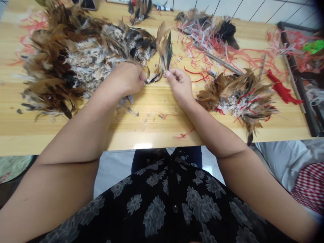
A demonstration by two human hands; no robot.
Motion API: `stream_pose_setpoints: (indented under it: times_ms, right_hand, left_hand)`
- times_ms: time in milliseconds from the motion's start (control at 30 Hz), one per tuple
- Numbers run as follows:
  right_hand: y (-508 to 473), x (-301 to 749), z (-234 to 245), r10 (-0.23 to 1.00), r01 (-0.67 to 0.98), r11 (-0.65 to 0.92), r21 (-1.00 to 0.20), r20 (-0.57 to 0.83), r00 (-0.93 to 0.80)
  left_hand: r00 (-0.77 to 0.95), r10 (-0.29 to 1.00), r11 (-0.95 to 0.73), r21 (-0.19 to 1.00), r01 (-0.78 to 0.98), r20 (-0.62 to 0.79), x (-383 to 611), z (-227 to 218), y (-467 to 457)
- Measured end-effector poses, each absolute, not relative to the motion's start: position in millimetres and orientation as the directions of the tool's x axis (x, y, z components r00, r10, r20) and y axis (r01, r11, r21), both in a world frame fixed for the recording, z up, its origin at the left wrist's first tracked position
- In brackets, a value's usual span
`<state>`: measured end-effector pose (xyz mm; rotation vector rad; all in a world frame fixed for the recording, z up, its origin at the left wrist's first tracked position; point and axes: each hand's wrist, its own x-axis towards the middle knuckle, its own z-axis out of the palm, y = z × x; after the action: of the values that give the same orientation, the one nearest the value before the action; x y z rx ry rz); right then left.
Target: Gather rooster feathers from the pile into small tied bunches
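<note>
We logged a light wooden table (152,133) filling most of the upper view, grain running lengthwise, smooth finish, straight front edge. Behind it, top right, we had a white wall (243,10) crossed by thin dark lines, slanted in view. Below the table we saw a glossy pale grey floor (113,179). Lighting was bright; we noted white glare on the table's front edge and a gleam on the floor. Lower right, we marked red-and-white checked cloth (310,185) beside whitish, crumpled material (280,162), type unclear.
</note>
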<state>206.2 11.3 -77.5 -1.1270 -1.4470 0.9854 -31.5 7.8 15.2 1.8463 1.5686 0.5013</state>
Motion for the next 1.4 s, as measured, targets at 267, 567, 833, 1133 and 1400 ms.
stream_pose_setpoints:
  times_ms: [267, 567, 833, 1133, 1400]
  right_hand:
    - [12, 207, -79, 0.969, 0.170, 0.244, -0.955, 0.235, -0.069]
    - [13, 205, -80, 0.969, 0.185, 0.239, -0.953, 0.221, -0.111]
    - [11, 204, -76, 0.978, 0.153, 0.202, -0.967, 0.190, -0.091]
    - [8, 198, -63, 0.986, 0.059, 0.146, -0.988, 0.140, -0.093]
    - [10, 200, -71, 0.973, 0.077, 0.184, -0.980, 0.170, -0.153]
  left_hand:
    - [0.157, 0.970, -0.083, 0.359, 0.930, -0.183, -22, 60, -11]
    - [0.207, 0.960, -0.082, 0.517, 0.852, -0.190, -35, 70, -9]
    - [0.196, 0.978, -0.130, 0.947, 0.295, 0.074, -13, 29, -9]
    - [0.237, 0.965, -0.145, 0.979, 0.141, 0.109, 0, 11, -10]
    - [0.165, 0.917, -0.387, 0.910, 0.149, 0.363, -8, -40, 25]
